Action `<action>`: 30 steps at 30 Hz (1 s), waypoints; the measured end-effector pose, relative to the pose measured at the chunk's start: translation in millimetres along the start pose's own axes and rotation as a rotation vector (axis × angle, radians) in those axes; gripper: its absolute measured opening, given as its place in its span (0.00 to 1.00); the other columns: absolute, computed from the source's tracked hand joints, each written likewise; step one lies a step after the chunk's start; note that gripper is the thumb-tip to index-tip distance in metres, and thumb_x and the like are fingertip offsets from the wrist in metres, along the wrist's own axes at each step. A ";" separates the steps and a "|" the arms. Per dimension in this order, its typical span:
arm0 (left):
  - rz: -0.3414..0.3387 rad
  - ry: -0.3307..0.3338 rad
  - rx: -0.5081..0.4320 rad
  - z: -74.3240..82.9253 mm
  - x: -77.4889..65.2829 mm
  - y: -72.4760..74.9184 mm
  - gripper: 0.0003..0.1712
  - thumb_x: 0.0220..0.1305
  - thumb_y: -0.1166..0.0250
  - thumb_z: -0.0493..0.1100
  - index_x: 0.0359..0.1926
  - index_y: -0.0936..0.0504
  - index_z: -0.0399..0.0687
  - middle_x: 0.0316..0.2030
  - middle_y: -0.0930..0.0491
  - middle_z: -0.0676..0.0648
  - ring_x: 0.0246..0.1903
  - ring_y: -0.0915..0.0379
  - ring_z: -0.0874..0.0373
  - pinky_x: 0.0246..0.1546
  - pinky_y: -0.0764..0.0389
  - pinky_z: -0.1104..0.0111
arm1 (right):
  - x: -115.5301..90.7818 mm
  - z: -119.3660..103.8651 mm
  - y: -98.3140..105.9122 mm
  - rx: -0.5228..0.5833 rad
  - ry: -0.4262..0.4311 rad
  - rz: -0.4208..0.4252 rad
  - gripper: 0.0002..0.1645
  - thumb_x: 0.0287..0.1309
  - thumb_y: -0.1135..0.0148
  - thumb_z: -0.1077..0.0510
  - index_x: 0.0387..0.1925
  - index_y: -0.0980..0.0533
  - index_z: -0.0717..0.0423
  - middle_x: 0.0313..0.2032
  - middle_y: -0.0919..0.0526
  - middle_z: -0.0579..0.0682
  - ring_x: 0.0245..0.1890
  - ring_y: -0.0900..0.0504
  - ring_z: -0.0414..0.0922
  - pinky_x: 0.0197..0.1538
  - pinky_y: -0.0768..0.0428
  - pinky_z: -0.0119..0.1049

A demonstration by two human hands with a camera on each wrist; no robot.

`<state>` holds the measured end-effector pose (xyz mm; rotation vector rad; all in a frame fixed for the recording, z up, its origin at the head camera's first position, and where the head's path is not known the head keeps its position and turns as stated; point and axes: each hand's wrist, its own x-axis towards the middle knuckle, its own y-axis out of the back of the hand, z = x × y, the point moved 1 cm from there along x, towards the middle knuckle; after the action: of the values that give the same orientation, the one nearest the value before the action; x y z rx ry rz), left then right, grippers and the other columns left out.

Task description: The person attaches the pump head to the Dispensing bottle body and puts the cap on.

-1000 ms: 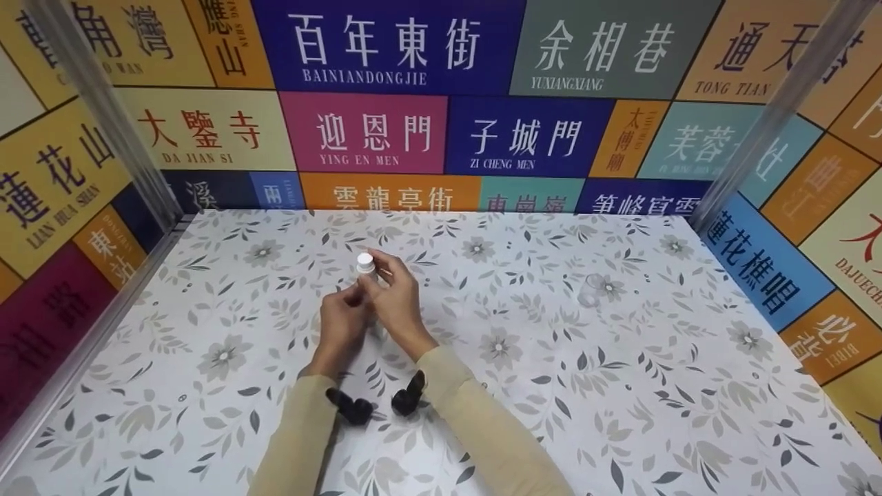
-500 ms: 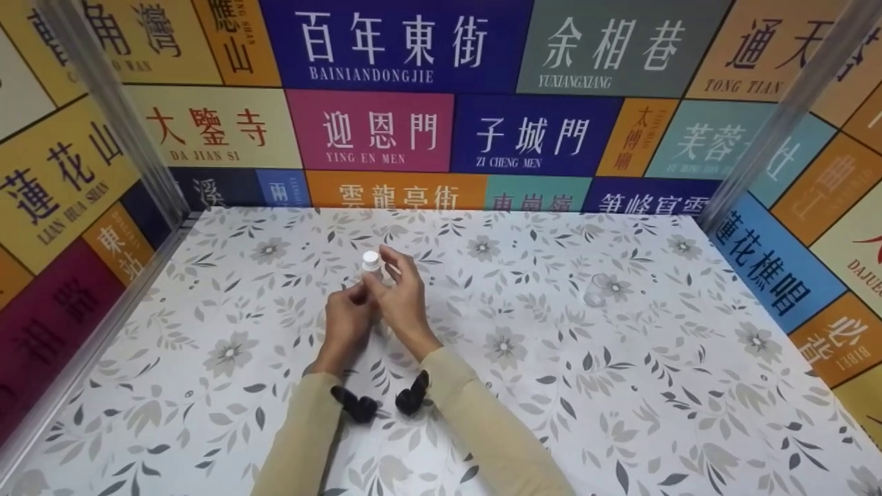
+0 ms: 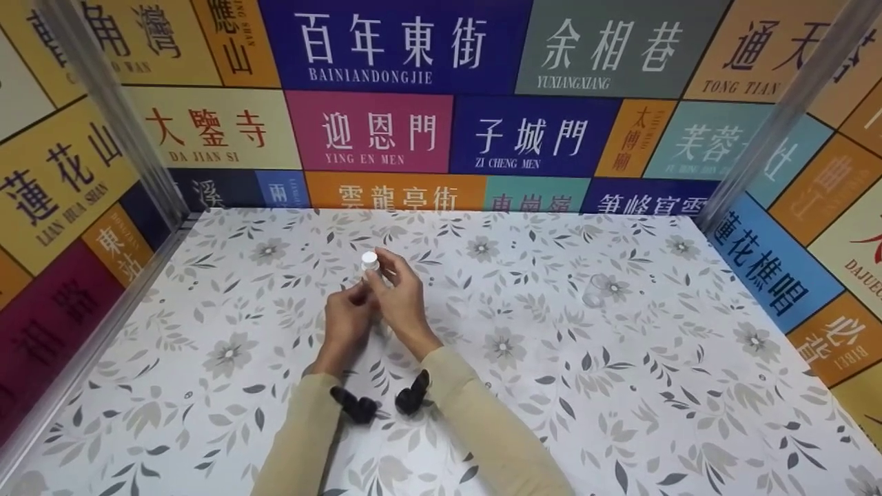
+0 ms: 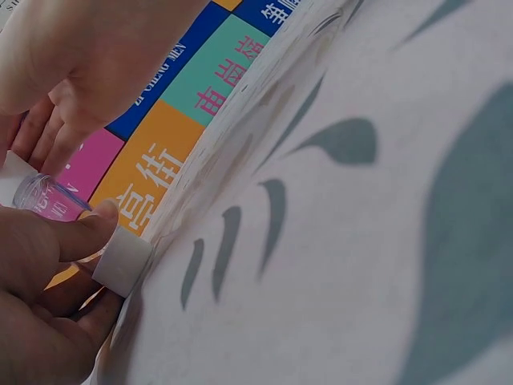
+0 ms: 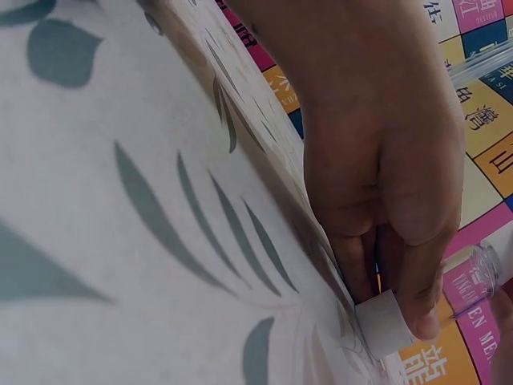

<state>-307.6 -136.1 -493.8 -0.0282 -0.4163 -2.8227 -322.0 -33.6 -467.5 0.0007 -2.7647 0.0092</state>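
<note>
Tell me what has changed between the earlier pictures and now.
Nothing was visibly moved, taken hold of or let go; only the head view has shifted slightly. The left hand and right hand stay together at the clear bottle, its white top cap showing, and the clear round container stays on the patterned cloth.

You are gripping a clear, glossy, plastic-looking bottle (image 4: 48, 195) with smooth, matt white ends (image 4: 126, 261), while beneath your grip a smooth, matt printed table covering (image 3: 413, 448) is spreading.
</note>
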 end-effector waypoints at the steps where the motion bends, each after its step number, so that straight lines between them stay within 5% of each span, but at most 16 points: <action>1: -0.003 0.002 -0.004 -0.1 -0.1 0.1 0.14 0.61 0.32 0.37 0.48 0.12 0.44 0.33 0.13 0.42 0.24 0.23 0.59 0.26 0.23 0.72 | 0.2 0.4 -0.3 0.001 0.001 0.004 0.25 0.61 0.34 0.63 0.60 0.24 0.57 0.57 0.17 0.57 0.61 0.19 0.49 0.64 0.23 0.31; 9: 0.019 -0.078 0.065 -0.7 -0.7 1.0 0.20 0.59 0.33 0.34 0.53 0.14 0.43 0.44 0.11 0.41 0.35 0.22 0.56 0.33 0.26 0.76 | 1.1 4.6 -0.7 0.048 0.015 0.023 0.21 0.60 0.32 0.64 0.55 0.23 0.62 0.54 0.17 0.60 0.59 0.19 0.51 0.64 0.22 0.35; 16: 0.000 -0.055 0.031 0.3 -0.4 1.7 0.21 0.58 0.32 0.33 0.54 0.16 0.42 0.47 0.12 0.40 0.36 0.19 0.54 0.33 0.24 0.76 | -1.2 -13.7 3.0 0.105 0.003 0.026 0.25 0.57 0.32 0.68 0.56 0.25 0.67 0.57 0.20 0.65 0.61 0.20 0.55 0.67 0.25 0.40; 20: 0.005 -0.056 0.018 0.9 -0.4 1.5 0.18 0.58 0.32 0.33 0.51 0.14 0.42 0.44 0.12 0.39 0.32 0.20 0.57 0.30 0.22 0.75 | -4.5 -31.5 4.9 0.142 -0.014 0.000 0.26 0.58 0.36 0.71 0.59 0.28 0.72 0.60 0.23 0.67 0.65 0.25 0.59 0.71 0.30 0.47; 30: 0.019 -0.090 -0.021 -0.9 -0.9 -0.9 0.07 0.59 0.32 0.34 0.38 0.11 0.39 0.27 0.16 0.44 0.23 0.26 0.61 0.26 0.25 0.74 | -5.6 -28.0 5.4 0.165 0.031 -0.053 0.23 0.64 0.44 0.73 0.60 0.28 0.74 0.62 0.23 0.69 0.66 0.25 0.59 0.71 0.29 0.48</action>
<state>-307.0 -135.3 -494.9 -0.1627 -0.4044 -2.8148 -306.5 -28.1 -443.6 0.1168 -2.7233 0.2210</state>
